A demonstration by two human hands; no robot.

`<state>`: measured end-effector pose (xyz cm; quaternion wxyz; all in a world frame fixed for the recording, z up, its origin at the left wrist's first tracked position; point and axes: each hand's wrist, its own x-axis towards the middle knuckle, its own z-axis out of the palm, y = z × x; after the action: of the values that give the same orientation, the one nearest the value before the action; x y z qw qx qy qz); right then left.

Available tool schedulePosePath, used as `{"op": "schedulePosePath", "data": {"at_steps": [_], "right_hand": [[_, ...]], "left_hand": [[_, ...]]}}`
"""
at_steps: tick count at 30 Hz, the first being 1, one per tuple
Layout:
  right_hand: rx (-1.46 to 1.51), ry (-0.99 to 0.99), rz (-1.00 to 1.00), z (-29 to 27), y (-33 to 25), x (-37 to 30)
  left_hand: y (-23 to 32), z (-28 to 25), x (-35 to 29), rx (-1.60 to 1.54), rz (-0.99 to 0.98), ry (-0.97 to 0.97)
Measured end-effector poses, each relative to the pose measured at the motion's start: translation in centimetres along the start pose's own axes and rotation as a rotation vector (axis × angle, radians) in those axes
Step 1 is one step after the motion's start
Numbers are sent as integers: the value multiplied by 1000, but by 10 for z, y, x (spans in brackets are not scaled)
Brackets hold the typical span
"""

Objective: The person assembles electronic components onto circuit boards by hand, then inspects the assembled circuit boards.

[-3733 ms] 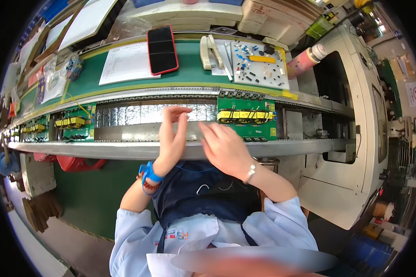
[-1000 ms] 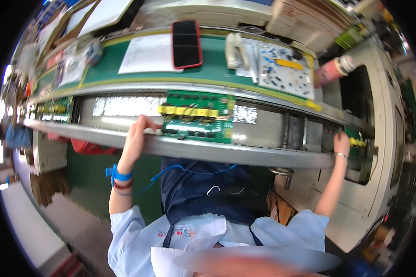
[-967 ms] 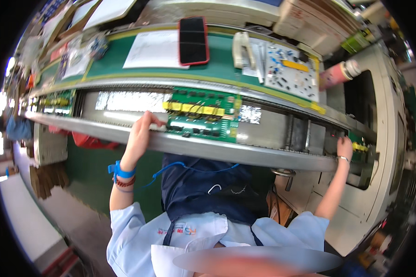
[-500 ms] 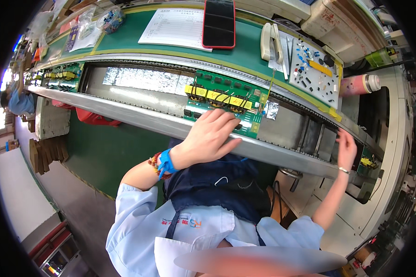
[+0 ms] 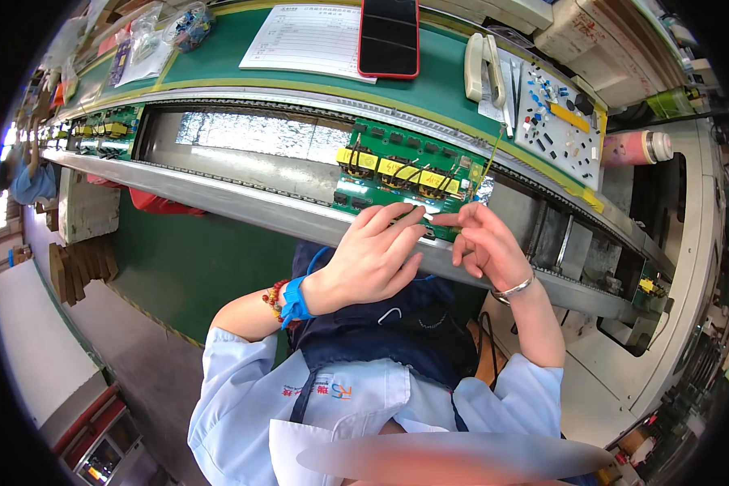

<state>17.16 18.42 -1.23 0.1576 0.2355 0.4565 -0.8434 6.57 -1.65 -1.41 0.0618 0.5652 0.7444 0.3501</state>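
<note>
A green circuit board point(image 5: 393, 142) lies across the conveyor rails in front of me, with yellow-topped coils point(image 5: 397, 171), black leads and small dark parts on it. My left hand point(image 5: 374, 253) rests over the board's near edge, fingers loosely bent and thumb apart, with no object visible in it. My right hand point(image 5: 490, 247) is at the board's near right side. Its index finger stretches toward the left fingertips and its other fingers curl loosely, apart. A small whitish spot shows between the two hands' fingertips; whether it is a loose part I cannot tell.
Metal conveyor rails point(image 5: 235, 180) run left to right, with more boards point(image 5: 97, 134) at the far left. Behind them are a red-edged phone point(image 5: 389, 36), a paper form point(image 5: 300, 40), beige cutters or pliers point(image 5: 483, 73) and a white tray point(image 5: 571, 158) of small parts. A pink bottle point(image 5: 636, 148) stands at right.
My right hand has moved left from the conveyor's right part to the board, beside my left hand. The board sits slightly further right in view, and my left hand stays at its near edge.
</note>
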Motion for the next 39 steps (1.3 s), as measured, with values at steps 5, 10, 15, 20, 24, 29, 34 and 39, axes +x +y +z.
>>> {"op": "schedulePosePath", "data": {"at_steps": [5, 10, 15, 20, 24, 29, 34, 39], "right_hand": [[-66, 73, 41, 9, -12, -6], [-163, 166, -25, 5, -21, -27], [-314, 217, -115, -14, -8, -39], [-453, 413, -307, -21, -4, -28], [-848, 642, -618, -26, -5, -4], [-1137, 767, -838, -10, -21, 22], [-1242, 724, -791, -15, -19, 22], [-1191, 726, -801, -12, -15, 16]], "left_hand": [[0, 6, 7, 46, -21, -98], [-3, 3, 12, 36, 22, -109], [-18, -21, 10, -7, -55, 5], [-31, -32, 2, -72, -172, -53], [-29, -33, -16, -128, -123, -35], [-28, -32, -33, -142, -85, 168], [-35, -27, -53, -43, -51, 295], [-19, -13, -49, 80, 97, 175]]}}
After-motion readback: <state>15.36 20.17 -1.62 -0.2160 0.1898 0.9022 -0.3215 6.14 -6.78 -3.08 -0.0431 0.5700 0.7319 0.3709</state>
